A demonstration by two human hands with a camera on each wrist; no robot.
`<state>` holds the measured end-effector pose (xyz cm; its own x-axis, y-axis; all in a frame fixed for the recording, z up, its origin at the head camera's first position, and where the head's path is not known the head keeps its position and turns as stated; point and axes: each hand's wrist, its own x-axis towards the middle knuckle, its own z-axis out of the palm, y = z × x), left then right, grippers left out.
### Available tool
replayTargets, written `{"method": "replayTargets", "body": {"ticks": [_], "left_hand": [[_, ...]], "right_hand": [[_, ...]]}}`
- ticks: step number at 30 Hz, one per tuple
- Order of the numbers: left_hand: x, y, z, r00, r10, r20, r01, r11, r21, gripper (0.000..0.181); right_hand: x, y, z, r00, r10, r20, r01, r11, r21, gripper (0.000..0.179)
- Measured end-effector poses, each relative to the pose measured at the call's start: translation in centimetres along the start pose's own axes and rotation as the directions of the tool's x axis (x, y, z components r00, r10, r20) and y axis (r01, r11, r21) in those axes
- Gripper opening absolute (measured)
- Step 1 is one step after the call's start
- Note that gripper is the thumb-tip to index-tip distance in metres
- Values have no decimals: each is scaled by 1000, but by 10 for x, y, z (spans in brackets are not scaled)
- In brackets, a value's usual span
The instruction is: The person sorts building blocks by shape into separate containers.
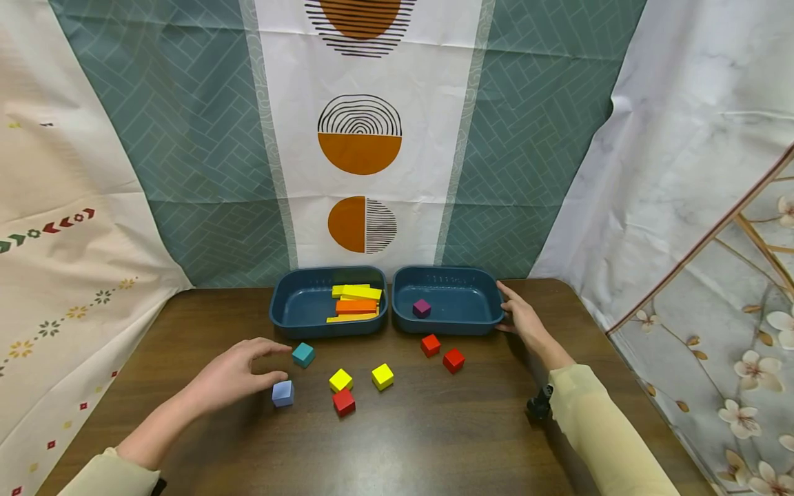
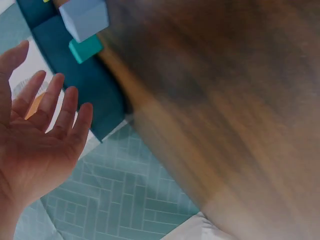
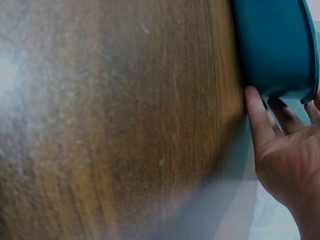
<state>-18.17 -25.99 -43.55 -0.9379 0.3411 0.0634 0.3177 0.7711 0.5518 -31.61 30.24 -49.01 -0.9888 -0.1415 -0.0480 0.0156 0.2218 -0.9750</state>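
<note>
My left hand hovers with fingers and thumb spread, close to a teal cube and a light blue cube. Nothing lies in its palm in the left wrist view. At the right end of the right-hand dark blue bin, my right hand has its extended fingers against the outer wall. In the right wrist view, the fingertips meet the bin's end near its base and rim. A purple cube sits inside this bin.
A second dark blue bin stands left, holding several yellow blocks and an orange block. In front lie two yellow cubes and three red cubes on the wooden table. Fabric hangings surround its back and sides.
</note>
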Motion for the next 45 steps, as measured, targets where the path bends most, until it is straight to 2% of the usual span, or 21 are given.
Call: {"method": "replayTargets", "body": {"ticks": [6, 13, 19, 32, 45], "left_hand": [[-7, -9, 9, 1000, -2, 21, 0, 996, 87, 54], [-14, -18, 17, 999, 15, 36, -18, 996, 87, 51], [-15, -20, 21, 998, 0, 56, -5, 995, 98, 48], [-18, -25, 28, 998, 55, -22, -52, 990, 131, 35], [-18, -27, 30, 999, 38, -20, -35, 991, 130, 29]], "right_hand": [[-1, -1, 0, 1000, 1, -5, -1, 1000, 0, 62], [-2, -3, -1, 1000, -8, 0, 8, 1000, 9, 61], [-2, -1, -1, 1000, 2, -5, -2, 1000, -10, 61], [-1, 0, -1, 1000, -1, -5, 1, 1000, -12, 61], [0, 0, -1, 1000, -11, 1, 11, 1000, 4, 62]]}}
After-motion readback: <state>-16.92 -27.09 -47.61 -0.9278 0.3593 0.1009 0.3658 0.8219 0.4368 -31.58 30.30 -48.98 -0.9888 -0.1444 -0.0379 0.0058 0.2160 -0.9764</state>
